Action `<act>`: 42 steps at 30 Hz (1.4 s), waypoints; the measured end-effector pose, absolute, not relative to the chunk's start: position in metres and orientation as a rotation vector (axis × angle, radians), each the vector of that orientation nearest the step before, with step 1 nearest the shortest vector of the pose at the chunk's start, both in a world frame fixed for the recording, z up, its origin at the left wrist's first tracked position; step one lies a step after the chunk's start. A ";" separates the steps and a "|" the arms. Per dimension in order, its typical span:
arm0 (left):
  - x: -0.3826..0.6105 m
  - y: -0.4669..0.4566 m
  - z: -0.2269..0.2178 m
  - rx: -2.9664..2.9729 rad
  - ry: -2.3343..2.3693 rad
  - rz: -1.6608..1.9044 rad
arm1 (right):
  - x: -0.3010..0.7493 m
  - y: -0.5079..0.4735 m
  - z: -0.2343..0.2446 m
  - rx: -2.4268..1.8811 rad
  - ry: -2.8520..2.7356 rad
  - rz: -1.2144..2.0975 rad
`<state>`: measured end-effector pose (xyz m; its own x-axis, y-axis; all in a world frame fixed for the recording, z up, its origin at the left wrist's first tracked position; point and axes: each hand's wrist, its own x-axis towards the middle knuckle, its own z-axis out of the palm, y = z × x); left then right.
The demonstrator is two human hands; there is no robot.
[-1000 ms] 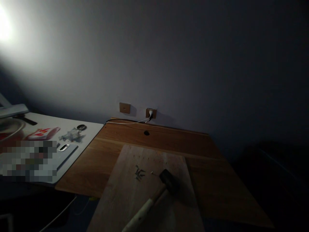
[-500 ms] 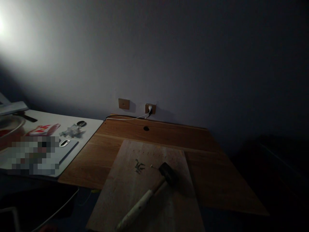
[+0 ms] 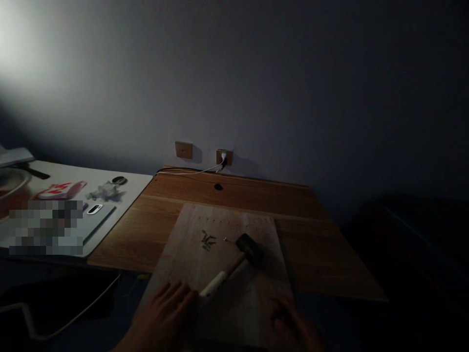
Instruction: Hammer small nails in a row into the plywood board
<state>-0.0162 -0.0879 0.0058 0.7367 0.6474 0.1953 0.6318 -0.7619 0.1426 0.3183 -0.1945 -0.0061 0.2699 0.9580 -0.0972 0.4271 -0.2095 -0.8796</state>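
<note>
A mallet (image 3: 250, 248) with a black head and a pale-gripped handle lies slantwise on a wooden board (image 3: 242, 303). My left hand (image 3: 166, 310) rests on the board's left side, fingers stretched out, beside the end of the handle. Over the right front part of the board is my right hand (image 3: 291, 320), dim and slightly blurred, its fingers loosely bent and apart with nothing seen in them. Several small dark nails (image 3: 208, 240) lie in a loose pile beyond the handle. One bright-headed nail (image 3: 225, 239) is just left of the mallet head.
Under the board is a brown wooden tabletop (image 3: 318, 264). At left, a white table (image 3: 135, 177) bears a kitchen scale (image 3: 95, 209), a red-and-white packet (image 3: 60, 190) and a crumpled plastic bag (image 3: 105, 191). A cable is plugged into a wall socket (image 3: 224, 156).
Both hands have come into view from below, onto or over the board's front part. The mallet and nails stay put on the board; the view has shifted slightly.
</note>
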 end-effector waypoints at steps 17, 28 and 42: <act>0.087 -0.059 0.056 2.273 0.744 0.513 | 0.267 -0.122 0.012 -1.430 -0.790 1.186; 0.090 0.038 0.026 2.660 1.057 0.325 | 0.317 -0.099 0.009 -1.557 -0.729 0.856; 0.101 0.051 0.026 2.561 0.916 0.503 | 0.324 -0.100 -0.023 -1.720 -0.862 0.811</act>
